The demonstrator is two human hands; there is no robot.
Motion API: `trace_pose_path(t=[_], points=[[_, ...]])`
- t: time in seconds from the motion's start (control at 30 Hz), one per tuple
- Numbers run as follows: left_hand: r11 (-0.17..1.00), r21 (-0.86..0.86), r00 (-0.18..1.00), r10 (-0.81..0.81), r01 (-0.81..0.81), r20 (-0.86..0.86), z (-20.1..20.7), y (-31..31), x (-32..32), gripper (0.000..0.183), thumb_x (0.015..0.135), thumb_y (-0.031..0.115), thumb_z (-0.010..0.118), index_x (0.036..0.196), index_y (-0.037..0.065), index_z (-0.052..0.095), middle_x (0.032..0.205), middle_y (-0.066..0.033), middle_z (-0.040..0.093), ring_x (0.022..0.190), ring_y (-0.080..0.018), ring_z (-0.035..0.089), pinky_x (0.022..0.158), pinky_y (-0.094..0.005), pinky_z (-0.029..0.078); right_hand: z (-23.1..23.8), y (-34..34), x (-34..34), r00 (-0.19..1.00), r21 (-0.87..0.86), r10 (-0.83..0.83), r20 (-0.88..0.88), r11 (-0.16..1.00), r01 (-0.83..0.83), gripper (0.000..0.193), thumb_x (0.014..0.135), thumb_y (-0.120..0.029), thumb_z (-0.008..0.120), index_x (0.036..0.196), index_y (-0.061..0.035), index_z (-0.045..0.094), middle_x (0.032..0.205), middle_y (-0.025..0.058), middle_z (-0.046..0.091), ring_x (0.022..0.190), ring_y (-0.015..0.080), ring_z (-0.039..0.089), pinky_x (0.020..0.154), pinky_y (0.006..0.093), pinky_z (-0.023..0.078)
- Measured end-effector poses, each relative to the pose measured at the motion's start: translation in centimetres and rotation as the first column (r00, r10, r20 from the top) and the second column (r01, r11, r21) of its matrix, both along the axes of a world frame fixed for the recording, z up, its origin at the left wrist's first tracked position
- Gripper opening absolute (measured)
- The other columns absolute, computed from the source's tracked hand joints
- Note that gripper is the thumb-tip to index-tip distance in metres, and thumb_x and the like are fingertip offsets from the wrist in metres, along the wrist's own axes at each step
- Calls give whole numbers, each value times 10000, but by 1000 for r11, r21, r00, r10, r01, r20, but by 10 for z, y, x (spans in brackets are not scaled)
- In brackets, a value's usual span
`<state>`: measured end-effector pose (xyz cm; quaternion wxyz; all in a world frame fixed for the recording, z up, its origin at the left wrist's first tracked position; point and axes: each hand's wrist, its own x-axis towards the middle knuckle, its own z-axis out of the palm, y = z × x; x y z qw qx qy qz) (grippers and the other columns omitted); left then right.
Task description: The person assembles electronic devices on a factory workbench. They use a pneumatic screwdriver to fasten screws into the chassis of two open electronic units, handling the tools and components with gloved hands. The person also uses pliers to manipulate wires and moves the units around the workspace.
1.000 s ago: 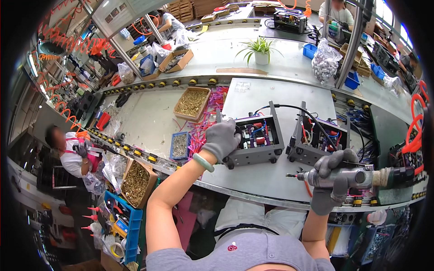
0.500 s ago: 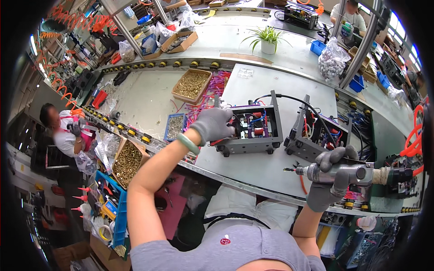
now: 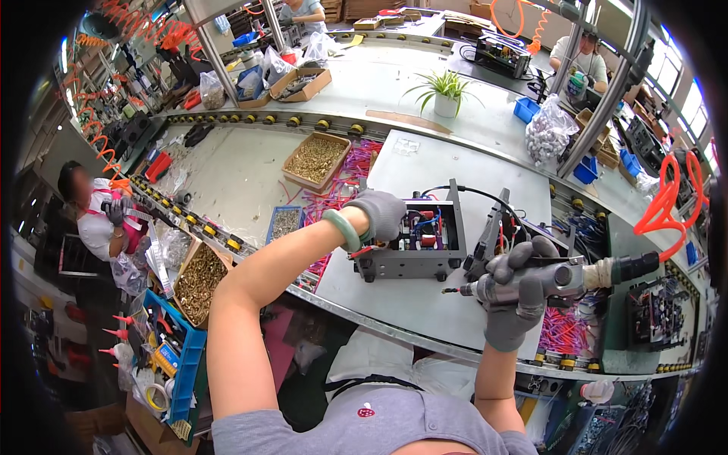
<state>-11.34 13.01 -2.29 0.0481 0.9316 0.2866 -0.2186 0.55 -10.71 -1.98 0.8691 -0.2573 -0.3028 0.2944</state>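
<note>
A black metal chassis (image 3: 413, 263) with its top uncovered stands on the grey board (image 3: 379, 303) in front of me, circuit parts and blue wire inside. My left hand (image 3: 381, 215), in a grey glove, reaches over its left end with fingers curled down; their tips and whatever they pinch are hidden. In my gloved right hand (image 3: 516, 299) lies a silver air screwdriver (image 3: 560, 280), its bit pointing left, just off the chassis's front right corner and apart from it. Behind the tool is a second chassis (image 3: 485, 235), partly covered.
A box of brass screws (image 3: 317, 161) and a blue tray of small screws (image 3: 286, 221) sit left of the chassis, among pink tubing (image 3: 355, 168). An orange coiled air hose (image 3: 663, 201) runs to the screwdriver. One person (image 3: 102, 216) works at left, others across the line.
My right hand has carried the screwdriver left, closer to the first chassis. My left hand stays at that chassis's left end, its fingers more curled over. The view has shifted slightly.
</note>
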Motion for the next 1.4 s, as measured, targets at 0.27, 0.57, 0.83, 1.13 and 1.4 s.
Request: trace_pose_path(t=[0.27,0.57,0.83,1.13,1.4], points=[[979,-172,976,141,-113,164,-11,12,-26,377,757,366,648,975,66,715,899,-160,707,876,-326,685,798,-414,526,-10,16,2,999,-25,33,-14,999,-33,605,788,-229,818,1284,-75,507,986,54,593,770,158,628,664,322,550],[976,-140,939,202,-168,279,-20,8,-27,306,792,255,599,994,50,703,896,-195,691,883,-357,673,801,-439,521,-8,30,1,997,-26,69,-28,997,-70,606,789,-207,823,1286,-96,496,980,58,577,770,159,613,569,273,516],[982,-95,975,173,-161,137,-13,15,-11,304,817,260,606,976,22,707,905,-198,696,874,-353,676,799,-428,522,1,65,-2,993,2,104,-53,995,-104,575,796,-119,803,1275,-90,487,973,59,569,728,148,609,511,223,471],[986,-100,957,152,-131,248,-27,-1,-33,279,925,352,559,1077,146,670,899,-150,691,871,-339,672,777,-444,515,-22,111,8,989,-38,51,-140,998,-57,503,838,-41,733,1275,-27,483,962,79,581,716,128,606,469,217,462],[954,-137,926,293,-267,237,-32,3,-16,304,929,283,512,1126,104,657,992,-145,701,967,-333,667,874,-441,501,-42,154,-1,994,13,-53,-91,998,55,426,826,49,694,1209,-8,516,887,46,603,725,106,593,554,216,487]])
